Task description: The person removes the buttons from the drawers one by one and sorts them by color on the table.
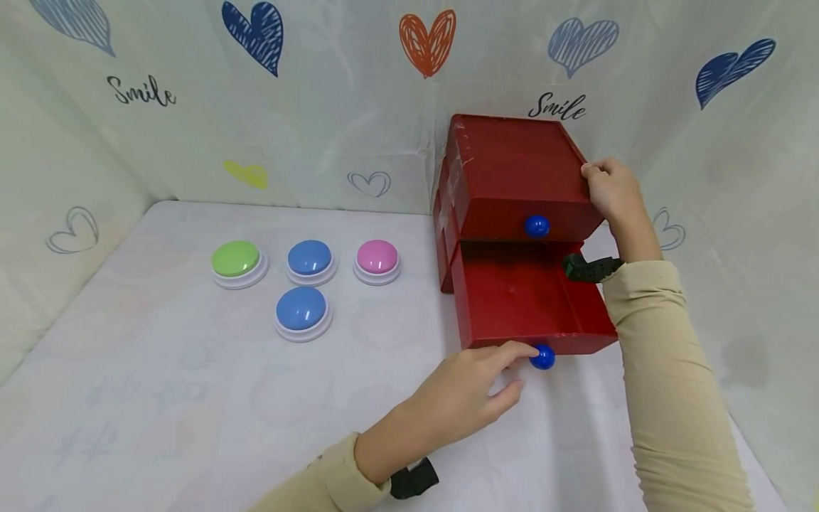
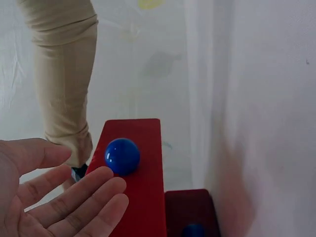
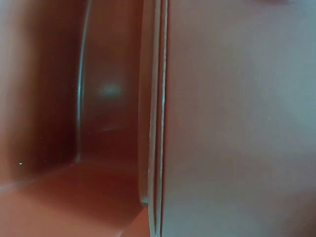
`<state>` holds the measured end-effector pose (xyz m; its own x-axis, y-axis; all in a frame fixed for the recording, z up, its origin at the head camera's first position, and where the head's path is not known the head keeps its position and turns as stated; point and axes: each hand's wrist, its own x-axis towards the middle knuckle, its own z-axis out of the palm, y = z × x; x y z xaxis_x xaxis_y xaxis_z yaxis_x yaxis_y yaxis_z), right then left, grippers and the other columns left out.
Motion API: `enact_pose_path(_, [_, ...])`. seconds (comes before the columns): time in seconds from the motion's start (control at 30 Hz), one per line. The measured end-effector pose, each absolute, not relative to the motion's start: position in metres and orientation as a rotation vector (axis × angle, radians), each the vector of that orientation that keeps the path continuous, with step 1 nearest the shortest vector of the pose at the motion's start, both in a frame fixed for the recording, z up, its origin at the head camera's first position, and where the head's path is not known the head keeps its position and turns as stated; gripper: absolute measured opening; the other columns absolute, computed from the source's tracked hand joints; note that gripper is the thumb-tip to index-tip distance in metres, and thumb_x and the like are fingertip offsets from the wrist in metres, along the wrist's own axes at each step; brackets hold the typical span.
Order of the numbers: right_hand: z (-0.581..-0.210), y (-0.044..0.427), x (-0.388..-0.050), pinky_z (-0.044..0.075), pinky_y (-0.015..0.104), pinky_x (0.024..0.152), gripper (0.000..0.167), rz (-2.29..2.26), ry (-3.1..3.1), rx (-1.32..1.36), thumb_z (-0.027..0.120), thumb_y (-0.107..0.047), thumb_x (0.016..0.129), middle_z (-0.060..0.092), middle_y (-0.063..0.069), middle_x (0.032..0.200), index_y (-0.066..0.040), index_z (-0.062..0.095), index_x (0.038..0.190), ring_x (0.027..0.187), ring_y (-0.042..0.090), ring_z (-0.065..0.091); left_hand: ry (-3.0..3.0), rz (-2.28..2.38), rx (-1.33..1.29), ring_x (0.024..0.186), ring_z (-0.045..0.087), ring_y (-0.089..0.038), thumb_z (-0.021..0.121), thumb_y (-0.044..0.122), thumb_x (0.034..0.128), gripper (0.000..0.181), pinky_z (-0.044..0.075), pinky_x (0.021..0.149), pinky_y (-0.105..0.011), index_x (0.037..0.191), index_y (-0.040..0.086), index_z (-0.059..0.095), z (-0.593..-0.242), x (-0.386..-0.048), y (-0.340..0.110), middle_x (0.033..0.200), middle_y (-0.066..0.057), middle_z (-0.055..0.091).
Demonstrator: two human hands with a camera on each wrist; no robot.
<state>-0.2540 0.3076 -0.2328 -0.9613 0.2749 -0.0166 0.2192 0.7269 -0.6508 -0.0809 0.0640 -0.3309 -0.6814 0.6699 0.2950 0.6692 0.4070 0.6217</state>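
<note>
A red two-drawer box [image 1: 518, 153] stands at the back right. Its lower drawer [image 1: 512, 291] is pulled out, and nothing shows inside; the upper drawer's blue knob [image 1: 537, 227] sits above it. My left hand [image 1: 454, 398] is at the lower drawer's blue knob [image 1: 543, 358], index fingertip touching its left side, fingers loosely extended. In the left wrist view, the fingers of the left hand [image 2: 64, 197] lie relaxed beside the blue knob [image 2: 122, 156]. With its fingers over the top right edge of the box, my right hand [image 1: 617, 199] holds it. The right wrist view shows the red drawer interior [image 3: 108, 98] close up.
Left of the box are several round push buttons on white bases: a green one [image 1: 235, 259], two blue ones [image 1: 310, 257] [image 1: 301, 308] and a pink one [image 1: 377, 257]. A white curtain [image 1: 358, 107] printed with hearts hangs behind the white table [image 1: 192, 398].
</note>
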Motion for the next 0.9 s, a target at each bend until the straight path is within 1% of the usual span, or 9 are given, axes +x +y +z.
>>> enact_pose_path(0.07, [-0.233, 0.308, -0.254, 0.046, 0.035, 0.078, 0.058, 1.06, -2.844, -0.409, 0.026, -0.044, 0.098, 0.048, 0.016, 0.114, -0.004, 0.036, 0.137, 0.087, 0.018, 0.051, 2.64, 1.14, 1.263, 0.085, 0.061, 0.002, 0.057, 0.02, 0.0919, 0.036, 0.047, 0.078, -0.008, 0.127, 0.02, 0.051, -0.334, -0.082, 0.069, 0.104, 0.007, 0.068])
enact_pose_path(0.13, [-0.233, 0.308, -0.254, 0.047, 0.035, 0.078, 0.058, 1.061, -2.842, -0.413, 0.026, -0.044, 0.098, 0.048, 0.017, 0.115, -0.004, 0.036, 0.138, 0.088, 0.018, 0.051, 2.655, 1.108, 1.268, 0.072, 0.056, 0.003, 0.058, 0.02, 0.0915, 0.037, 0.044, 0.069, -0.004, 0.128, 0.019, 0.05, -0.338, -0.082, 0.075, 0.096, 0.007, 0.067])
enact_pose_path(0.23, [-0.233, 0.309, -0.254, 0.047, 0.036, 0.08, 0.058, 1.068, -2.84, -0.413, 0.026, -0.045, 0.098, 0.047, 0.017, 0.117, -0.004, 0.036, 0.139, 0.089, 0.018, 0.051, 2.685, 1.044, 1.267, 0.063, 0.049, 0.003, 0.06, 0.02, 0.0905, 0.04, 0.042, 0.064, -0.002, 0.129, 0.019, 0.048, -0.343, -0.083, 0.084, 0.09, 0.006, 0.065])
enact_pose_path(0.37, [-0.234, 0.309, -0.254, 0.048, 0.038, 0.082, 0.058, 1.073, -2.838, -0.411, 0.026, -0.045, 0.098, 0.047, 0.017, 0.118, -0.004, 0.036, 0.139, 0.09, 0.019, 0.051, 2.765, 0.945, 1.282, 0.069, 0.056, 0.001, 0.062, 0.022, 0.0894, 0.044, 0.048, 0.073, -0.008, 0.131, 0.019, 0.047, -0.349, -0.083, 0.093, 0.094, 0.005, 0.067])
enact_pose_path(0.43, [-0.234, 0.309, -0.254, 0.048, 0.038, 0.083, 0.058, 1.07, -2.839, -0.414, 0.025, -0.045, 0.098, 0.047, 0.017, 0.118, -0.004, 0.036, 0.139, 0.089, 0.018, 0.051, 2.807, 0.923, 1.29, 0.068, 0.056, 0.0, 0.062, 0.023, 0.0893, 0.044, 0.048, 0.074, -0.009, 0.13, 0.019, 0.047, -0.351, -0.084, 0.097, 0.092, 0.005, 0.067])
enact_pose_path(0.6, [-0.233, 0.309, -0.254, 0.047, 0.039, 0.083, 0.058, 1.072, -2.84, -0.417, 0.025, -0.044, 0.098, 0.048, 0.016, 0.116, -0.004, 0.036, 0.139, 0.089, 0.018, 0.051, 2.855, 0.914, 1.267, 0.063, 0.052, 0.002, 0.061, 0.025, 0.0898, 0.04, 0.047, 0.071, -0.007, 0.127, 0.019, 0.048, -0.355, -0.086, 0.104, 0.09, 0.006, 0.066])
enact_pose_path(0.73, [-0.232, 0.308, -0.254, 0.046, 0.038, 0.082, 0.058, 1.074, -2.841, -0.411, 0.025, -0.045, 0.098, 0.048, 0.014, 0.114, -0.004, 0.036, 0.138, 0.089, 0.018, 0.05, 2.882, 0.924, 1.25, 0.064, 0.054, 0.003, 0.062, 0.026, 0.0892, 0.037, 0.048, 0.073, -0.009, 0.124, 0.018, 0.05, -0.356, -0.087, 0.106, 0.09, 0.007, 0.067])
enact_pose_path(0.9, [-0.233, 0.308, -0.255, 0.047, 0.039, 0.084, 0.058, 1.077, -2.837, -0.408, 0.026, -0.045, 0.098, 0.048, 0.015, 0.115, -0.004, 0.037, 0.138, 0.09, 0.018, 0.051, 2.896, 0.931, 1.245, 0.066, 0.057, 0.002, 0.063, 0.026, 0.0881, 0.038, 0.049, 0.075, -0.01, 0.122, 0.018, 0.051, -0.356, -0.088, 0.107, 0.091, 0.007, 0.068])
